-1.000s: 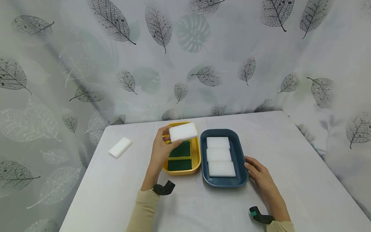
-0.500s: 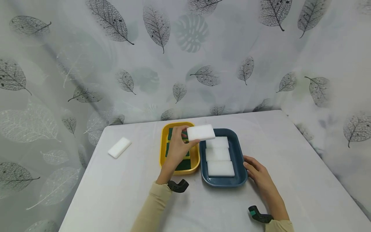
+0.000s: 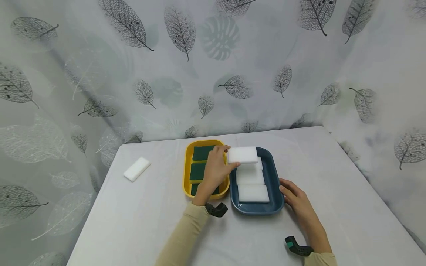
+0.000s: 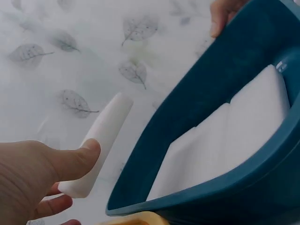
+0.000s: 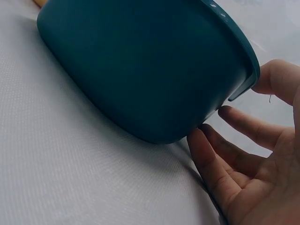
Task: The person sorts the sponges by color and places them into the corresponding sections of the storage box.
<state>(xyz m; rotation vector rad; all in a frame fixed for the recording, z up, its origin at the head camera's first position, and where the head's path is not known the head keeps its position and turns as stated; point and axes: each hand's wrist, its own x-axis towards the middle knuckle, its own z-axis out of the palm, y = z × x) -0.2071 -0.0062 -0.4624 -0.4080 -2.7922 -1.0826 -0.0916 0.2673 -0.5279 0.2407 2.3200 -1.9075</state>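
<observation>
My left hand [image 3: 217, 167] pinches a white sponge [image 3: 242, 155] between thumb and fingers, above the far end of the blue tray [image 3: 255, 210]. In the left wrist view this sponge [image 4: 105, 133] is tilted and apart from the tray wall. Inside the tray, several white sponges [image 3: 254, 193] lie in a row, the farthest partly hidden by the held one. At the tray's right side rests my right hand [image 3: 297, 199]. The right wrist view has its fingers [image 5: 218, 180] against the outer wall and the thumb at the rim, not curled round it.
A yellow tray [image 3: 187, 181] with green scouring sponges [image 3: 197, 171] stands left of the blue one, partly behind my left hand and wrist. Another white sponge [image 3: 137, 169] lies on the white table [image 3: 133, 221] at the left. Behind the table hangs a leaf-patterned curtain [image 3: 259, 103].
My left hand has carried the white sponge rightward, from above the yellow tray to above the blue tray's far end. The right hand has stayed at the blue tray's side.
</observation>
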